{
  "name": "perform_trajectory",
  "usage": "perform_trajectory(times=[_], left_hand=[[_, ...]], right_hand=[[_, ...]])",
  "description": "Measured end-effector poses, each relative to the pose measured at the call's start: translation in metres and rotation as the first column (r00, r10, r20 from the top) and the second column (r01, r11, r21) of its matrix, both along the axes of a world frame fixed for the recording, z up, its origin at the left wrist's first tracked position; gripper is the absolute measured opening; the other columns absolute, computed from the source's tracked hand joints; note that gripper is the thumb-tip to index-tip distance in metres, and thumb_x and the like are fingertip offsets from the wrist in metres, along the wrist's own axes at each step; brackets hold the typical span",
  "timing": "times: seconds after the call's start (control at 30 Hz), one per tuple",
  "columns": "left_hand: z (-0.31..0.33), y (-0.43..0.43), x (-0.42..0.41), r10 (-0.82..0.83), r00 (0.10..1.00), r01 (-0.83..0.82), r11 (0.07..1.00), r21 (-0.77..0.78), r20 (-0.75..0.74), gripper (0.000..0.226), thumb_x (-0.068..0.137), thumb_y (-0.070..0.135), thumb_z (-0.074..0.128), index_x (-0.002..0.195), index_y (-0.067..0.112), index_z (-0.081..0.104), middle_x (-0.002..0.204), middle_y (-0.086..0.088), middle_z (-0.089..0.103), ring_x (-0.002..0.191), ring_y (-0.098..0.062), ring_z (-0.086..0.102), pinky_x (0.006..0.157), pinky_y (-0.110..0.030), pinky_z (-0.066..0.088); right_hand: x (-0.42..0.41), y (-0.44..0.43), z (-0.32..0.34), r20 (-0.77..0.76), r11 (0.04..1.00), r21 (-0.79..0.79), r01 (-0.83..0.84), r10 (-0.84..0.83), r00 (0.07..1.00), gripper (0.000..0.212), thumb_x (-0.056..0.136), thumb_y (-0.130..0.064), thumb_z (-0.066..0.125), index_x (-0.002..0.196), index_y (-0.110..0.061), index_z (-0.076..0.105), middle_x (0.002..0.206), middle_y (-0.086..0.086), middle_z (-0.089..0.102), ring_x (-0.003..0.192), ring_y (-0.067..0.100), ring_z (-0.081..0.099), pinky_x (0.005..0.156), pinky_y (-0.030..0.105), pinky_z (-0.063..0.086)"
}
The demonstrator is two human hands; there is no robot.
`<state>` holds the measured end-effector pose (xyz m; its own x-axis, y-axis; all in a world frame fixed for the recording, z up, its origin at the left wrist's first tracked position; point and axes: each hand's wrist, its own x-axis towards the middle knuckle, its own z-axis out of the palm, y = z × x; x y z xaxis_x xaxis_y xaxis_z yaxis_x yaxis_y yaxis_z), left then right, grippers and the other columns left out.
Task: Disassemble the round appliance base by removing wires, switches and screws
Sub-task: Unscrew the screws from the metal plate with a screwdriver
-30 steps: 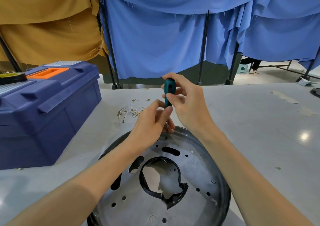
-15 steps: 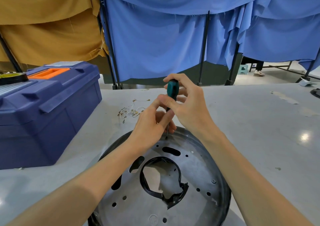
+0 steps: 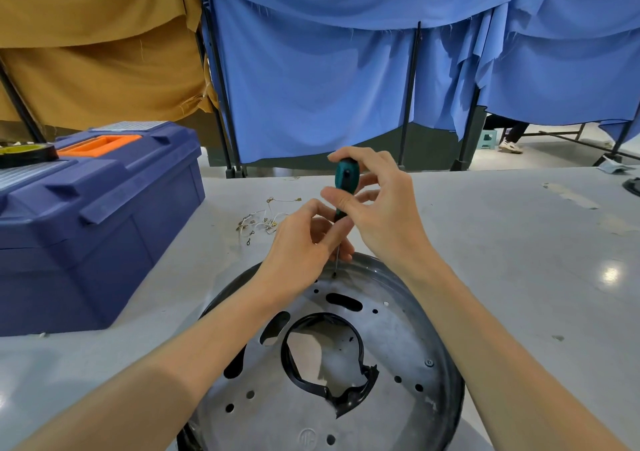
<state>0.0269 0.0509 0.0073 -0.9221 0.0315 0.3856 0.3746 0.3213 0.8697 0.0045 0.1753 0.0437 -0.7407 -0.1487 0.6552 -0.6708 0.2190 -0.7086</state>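
Table: round appliance base at near edge.
Right hand: grips teal screwdriver.
Left hand: pinches its shaft.

Illumination: bright and even, from overhead. One hard glare spot on the table, to the right of the round appliance base; a fainter one at the frame edge to its left. Base metal shows a dull sheen. Shadows beside the base are soft and faint. Focus sharp throughout. Curtain poles behind the base lean and bow: wide-angle distortion.
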Motion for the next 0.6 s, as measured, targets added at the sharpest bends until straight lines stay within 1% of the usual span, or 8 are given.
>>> perform_trajectory(times=[0.13, 0.2, 0.27, 0.33, 0.4, 0.5, 0.57, 0.6], left_hand=[[-0.0015, -0.0005, 0.0002, -0.013, 0.999, 0.012, 0.999, -0.045, -0.030, 0.023, 0.103, 0.024, 0.041, 0.108, 0.010, 0.059, 0.074, -0.005, 0.073, 0.071, -0.020, 0.071, 0.074, -0.038, 0.060], [-0.0021, -0.0007, -0.0005, -0.020, 0.999, 0.018, 0.998, -0.064, -0.036, 0.022, 0.103, 0.023, 0.040, 0.110, 0.011, 0.057, 0.074, -0.006, 0.073, 0.071, -0.022, 0.071, 0.074, -0.039, 0.060], [-0.0023, -0.0009, -0.0014, -0.017, 0.999, 0.014, 0.998, -0.063, -0.035, 0.018, 0.102, 0.024, 0.044, 0.107, 0.014, 0.057, 0.074, -0.004, 0.073, 0.070, -0.021, 0.071, 0.073, -0.039, 0.059], [-0.0024, -0.0010, -0.0021, -0.012, 1.000, 0.011, 0.999, -0.047, -0.026, 0.013, 0.099, 0.026, 0.050, 0.106, 0.017, 0.056, 0.076, -0.003, 0.073, 0.070, -0.019, 0.071, 0.073, -0.037, 0.059], [-0.0024, -0.0010, -0.0020, -0.005, 1.000, 0.004, 0.999, -0.040, -0.024, 0.013, 0.096, 0.029, 0.055, 0.103, 0.018, 0.055, 0.075, -0.003, 0.073, 0.069, -0.019, 0.071, 0.072, -0.038, 0.059], [-0.0032, -0.0005, -0.0008, 0.015, 0.998, -0.020, 0.996, -0.081, -0.062, 0.019, 0.098, 0.032, 0.049, 0.103, 0.015, 0.058, 0.071, -0.001, 0.072, 0.066, -0.017, 0.070, 0.070, -0.039, 0.058], [-0.0034, 0.0001, -0.0006, 0.026, 0.995, -0.039, 0.989, -0.146, -0.095, 0.023, 0.102, 0.028, 0.042, 0.110, 0.014, 0.059, 0.071, -0.001, 0.072, 0.067, -0.016, 0.071, 0.073, -0.044, 0.058], [-0.0033, 0.0006, -0.0006, 0.026, 0.994, -0.043, 0.985, -0.167, -0.103, 0.022, 0.103, 0.026, 0.041, 0.113, 0.014, 0.057, 0.072, -0.001, 0.072, 0.068, -0.016, 0.071, 0.074, -0.046, 0.058]], right_hand=[[0.0002, 0.0000, 0.0020, 0.007, 1.000, -0.006, -0.001, 0.001, 1.000, 0.047, 0.087, -0.003, 0.068, 0.129, -0.022, 0.060, 0.108, -0.002, 0.062, 0.085, 0.004, 0.058, 0.077, 0.014, 0.050], [0.0010, 0.0006, 0.0023, 0.019, 0.999, -0.002, -0.033, 0.033, 0.999, 0.045, 0.088, 0.004, 0.062, 0.127, -0.020, 0.060, 0.107, 0.000, 0.065, 0.087, 0.008, 0.062, 0.080, 0.021, 0.054], [0.0016, 0.0003, 0.0020, 0.030, 0.998, -0.009, -0.065, 0.065, 0.997, 0.038, 0.089, 0.003, 0.061, 0.121, -0.018, 0.060, 0.105, 0.002, 0.065, 0.090, 0.017, 0.064, 0.082, 0.029, 0.056], [0.0017, -0.0007, 0.0010, 0.016, 0.999, 0.004, -0.053, 0.053, 0.998, 0.033, 0.087, -0.010, 0.069, 0.115, -0.022, 0.060, 0.106, -0.003, 0.059, 0.093, 0.012, 0.060, 0.083, 0.023, 0.053], [0.0005, -0.0013, 0.0002, -0.005, 1.000, 0.011, -0.013, 0.013, 1.000, 0.033, 0.082, -0.018, 0.075, 0.112, -0.026, 0.062, 0.107, -0.002, 0.055, 0.092, 0.009, 0.057, 0.078, 0.013, 0.049], [-0.0004, -0.0015, 0.0008, -0.004, 1.000, -0.004, 0.000, 0.000, 1.000, 0.041, 0.085, -0.011, 0.072, 0.122, -0.025, 0.061, 0.107, -0.001, 0.058, 0.088, 0.006, 0.057, 0.076, 0.012, 0.049], [-0.0004, -0.0008, 0.0018, 0.011, 1.000, -0.009, -0.018, 0.018, 1.000, 0.049, 0.088, -0.003, 0.067, 0.130, -0.026, 0.056, 0.106, -0.004, 0.060, 0.090, 0.001, 0.058, 0.080, 0.017, 0.052], [-0.0004, 0.0000, 0.0022, 0.015, 1.000, -0.006, -0.027, 0.027, 1.000, 0.049, 0.088, 0.001, 0.064, 0.130, -0.024, 0.056, 0.107, -0.002, 0.061, 0.091, 0.003, 0.059, 0.082, 0.020, 0.054]])
